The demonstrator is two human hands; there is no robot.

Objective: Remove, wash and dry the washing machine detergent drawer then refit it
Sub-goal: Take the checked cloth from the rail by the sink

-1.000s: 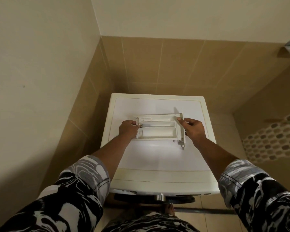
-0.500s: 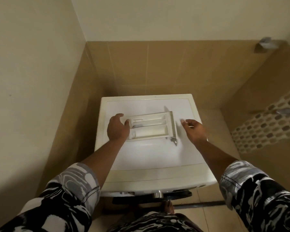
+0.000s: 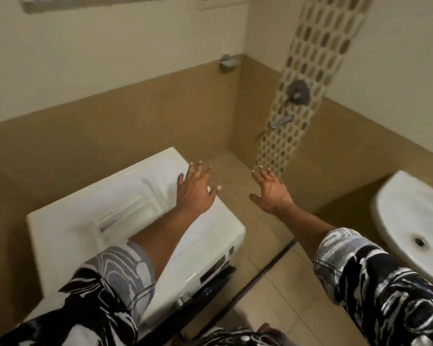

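Two hands hovered empty, fingers wide: left hand (image 3: 195,193) over the washing machine (image 3: 60,236), right hand (image 3: 271,193) beside it.
The detergent drawer (image 3: 128,208) lay blurred on its top; probably light, rigid plastic, best gripped at both ends.

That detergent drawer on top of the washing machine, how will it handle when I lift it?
Probably stiff: the detergent drawer looks like moulded plastic, though blurred. Likely light, since it seems a hollow open tray. Lying flat on the washing machine, it shouldn't roll.
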